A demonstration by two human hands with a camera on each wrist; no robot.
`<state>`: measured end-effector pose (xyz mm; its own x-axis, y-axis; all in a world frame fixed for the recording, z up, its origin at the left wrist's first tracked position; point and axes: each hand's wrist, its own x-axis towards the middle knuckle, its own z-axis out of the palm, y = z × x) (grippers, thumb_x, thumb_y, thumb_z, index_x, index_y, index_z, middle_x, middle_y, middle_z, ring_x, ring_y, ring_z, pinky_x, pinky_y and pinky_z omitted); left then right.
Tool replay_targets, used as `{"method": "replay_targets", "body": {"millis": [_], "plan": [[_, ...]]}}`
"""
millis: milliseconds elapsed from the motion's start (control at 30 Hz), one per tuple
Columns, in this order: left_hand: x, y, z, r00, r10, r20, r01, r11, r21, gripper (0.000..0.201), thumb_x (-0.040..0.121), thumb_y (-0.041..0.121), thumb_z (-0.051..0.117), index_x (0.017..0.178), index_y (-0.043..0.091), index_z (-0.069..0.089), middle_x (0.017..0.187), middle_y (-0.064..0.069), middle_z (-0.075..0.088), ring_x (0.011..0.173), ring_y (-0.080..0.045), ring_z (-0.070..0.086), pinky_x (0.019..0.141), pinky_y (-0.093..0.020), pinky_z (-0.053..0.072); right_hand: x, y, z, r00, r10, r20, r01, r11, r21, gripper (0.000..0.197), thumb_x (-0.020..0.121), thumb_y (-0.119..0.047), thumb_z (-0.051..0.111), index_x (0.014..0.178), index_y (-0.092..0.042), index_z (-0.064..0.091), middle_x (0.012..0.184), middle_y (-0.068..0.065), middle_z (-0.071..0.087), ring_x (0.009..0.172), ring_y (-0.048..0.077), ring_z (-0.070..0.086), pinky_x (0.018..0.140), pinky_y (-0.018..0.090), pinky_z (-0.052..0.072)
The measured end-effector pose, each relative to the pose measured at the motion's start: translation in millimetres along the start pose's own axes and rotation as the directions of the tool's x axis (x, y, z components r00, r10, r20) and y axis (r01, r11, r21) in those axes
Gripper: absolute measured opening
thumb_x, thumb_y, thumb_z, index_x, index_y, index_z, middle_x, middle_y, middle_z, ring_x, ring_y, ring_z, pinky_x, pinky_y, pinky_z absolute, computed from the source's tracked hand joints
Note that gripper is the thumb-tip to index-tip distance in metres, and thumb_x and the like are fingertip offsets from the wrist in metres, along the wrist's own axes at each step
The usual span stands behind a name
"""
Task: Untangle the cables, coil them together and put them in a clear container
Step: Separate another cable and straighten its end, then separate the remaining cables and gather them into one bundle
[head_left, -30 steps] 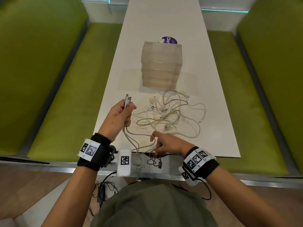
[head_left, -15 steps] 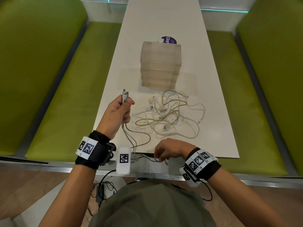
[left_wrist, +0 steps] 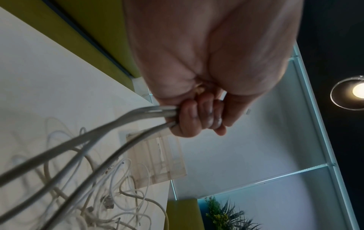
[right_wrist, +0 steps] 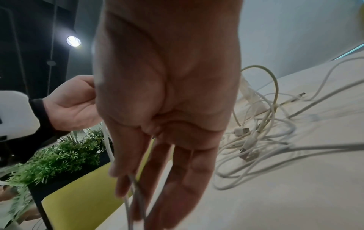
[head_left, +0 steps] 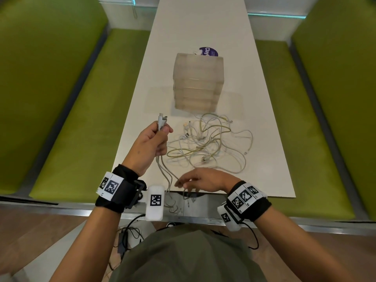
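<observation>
So my left hand [head_left: 151, 148] is fisted round the plug ends of the grey cables [head_left: 162, 169], my right hand [head_left: 200, 180] combs them straight-fingered at the table [head_left: 203, 23] edge, and they're light, floppy, snaggy stuff, so plugs feel safest.

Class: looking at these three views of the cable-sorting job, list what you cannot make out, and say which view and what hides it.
- Connector types in the left hand: head view, too small.
- Grey cables past the table edge: lower ends lost in tangle and reflection.
- Right hand fingertips: right wrist view, motion blur; contact with the cables is unclear.
- Contents of the clear container: frosted walls.
- Purple sticker: container covers its text.
</observation>
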<state>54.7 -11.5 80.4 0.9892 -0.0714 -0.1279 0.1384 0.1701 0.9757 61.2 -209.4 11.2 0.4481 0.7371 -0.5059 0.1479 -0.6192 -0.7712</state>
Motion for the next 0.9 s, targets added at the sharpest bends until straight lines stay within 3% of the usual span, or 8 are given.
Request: {"method": "replay_targets", "body": {"millis": [67, 133, 267, 333, 433, 567, 700, 900], "plan": [[-1.2, -2.6, -0.1, 1.000, -0.012, 0.009, 0.012, 1.000, -0.010, 0.014, 0.091, 0.025, 0.048, 0.084, 0.013, 0.053, 0.057, 0.007, 0.027, 0.048, -0.008, 0.023, 0.047, -0.019, 0.025, 2.0, 4.7, -0.2, 0.999, 0.026, 0.024, -0.026, 1.000, 0.015, 0.028, 0.094, -0.014, 0.052, 0.120, -0.015, 0.062, 0.114, 0.004, 0.067, 0.087, 0.014, 0.065, 0.080, 0.029, 0.054], [-2.7, -4.2, -0.3, 1.000, -0.023, 0.009, 0.023, 1.000, -0.019, 0.015, 0.090, 0.026, 0.048, 0.082, 0.014, 0.051, 0.057, 0.008, 0.028, 0.048, -0.008, 0.024, 0.047, -0.020, 0.026, 2.8, 12.6, -8.1, 0.988, 0.057, -0.143, -0.061, 0.998, -0.023, 0.034, 0.090, -0.005, 0.054, 0.121, -0.017, 0.061, 0.116, 0.004, 0.065, 0.083, 0.009, 0.061, 0.076, 0.024, 0.052], [-3.1, -3.5, -1.7, 1.000, -0.022, 0.006, 0.023, 1.000, -0.004, 0.015, 0.090, 0.027, 0.049, 0.083, 0.014, 0.048, 0.059, 0.009, 0.029, 0.049, -0.008, 0.025, 0.048, -0.019, 0.029, -0.7, 31.8, -32.8, 0.804, 0.089, -0.588, -0.261, 0.942, -0.213, 0.037, 0.087, 0.002, 0.051, 0.117, -0.017, 0.062, 0.122, 0.004, 0.055, 0.107, 0.020, 0.055, 0.086, 0.032, 0.047], [-1.2, -3.0, -1.3, 0.999, -0.035, -0.004, 0.035, 0.999, -0.023, 0.010, 0.090, 0.023, 0.050, 0.085, 0.014, 0.049, 0.060, 0.008, 0.031, 0.050, -0.008, 0.025, 0.049, -0.019, 0.029, -2.9, 45.1, -41.2, 0.736, 0.133, -0.664, -0.413, 0.865, -0.285, 0.038, 0.086, 0.004, 0.049, 0.118, -0.014, 0.060, 0.126, 0.007, 0.049, 0.112, 0.027, 0.048, 0.085, 0.036, 0.045], [1.7, -5.3, 0.5, 0.998, -0.067, -0.022, 0.065, 0.994, -0.086, 0.016, 0.098, 0.011, 0.043, 0.086, 0.013, 0.053, 0.062, 0.005, 0.032, 0.051, -0.008, 0.027, 0.052, -0.021, 0.028, -4.6, 60.4, -45.4, 0.701, 0.168, -0.693, -0.508, 0.800, -0.320, 0.023, 0.091, -0.003, 0.051, 0.109, -0.010, 0.063, 0.122, 0.009, 0.050, 0.109, 0.029, 0.045, 0.078, 0.035, 0.043], [4.4, -13.8, 1.8, 0.998, -0.056, -0.027, 0.055, 0.997, -0.046, 0.022, 0.101, 0.010, 0.037, 0.088, 0.012, 0.055, 0.066, 0.005, 0.048, 0.056, -0.007, 0.035, 0.056, -0.020, 0.032, -8.9, 57.5, -49.6, 0.611, 0.005, -0.792, -0.325, 0.913, -0.245, 0.013, 0.091, -0.011, 0.056, 0.095, -0.012, 0.069, 0.105, 0.004, 0.061, 0.101, 0.025, 0.049, 0.075, 0.027, 0.037], [11.9, -24.2, 12.5, 0.991, -0.028, -0.129, 0.017, 0.996, -0.084, 0.022, 0.101, 0.008, 0.036, 0.089, 0.009, 0.054, 0.079, -0.002, 0.070, 0.062, -0.008, 0.056, 0.057, -0.018, 0.043, -17.0, 19.7, -55.4, 0.490, 0.009, -0.871, 0.046, 0.998, 0.036, 0.005, 0.088, -0.015, 0.063, 0.087, -0.018, 0.066, 0.085, -0.008, 0.068, 0.083, 0.009, 0.059, 0.070, 0.020, 0.042], [27.2, -31.6, 38.5, 0.988, -0.036, -0.147, -0.002, 0.968, -0.250, 0.013, 0.101, 0.007, 0.038, 0.101, 0.002, 0.050, 0.106, -0.020, 0.066, 0.097, -0.024, 0.068, 0.084, -0.029, 0.056, -3.1, -26.7, -47.9, 0.539, -0.008, -0.842, 0.273, 0.948, 0.165, 0.003, 0.083, -0.017, 0.070, 0.084, -0.015, 0.068, 0.075, -0.011, 0.065, 0.071, 0.001, 0.058, 0.069, 0.018, 0.047]]}}
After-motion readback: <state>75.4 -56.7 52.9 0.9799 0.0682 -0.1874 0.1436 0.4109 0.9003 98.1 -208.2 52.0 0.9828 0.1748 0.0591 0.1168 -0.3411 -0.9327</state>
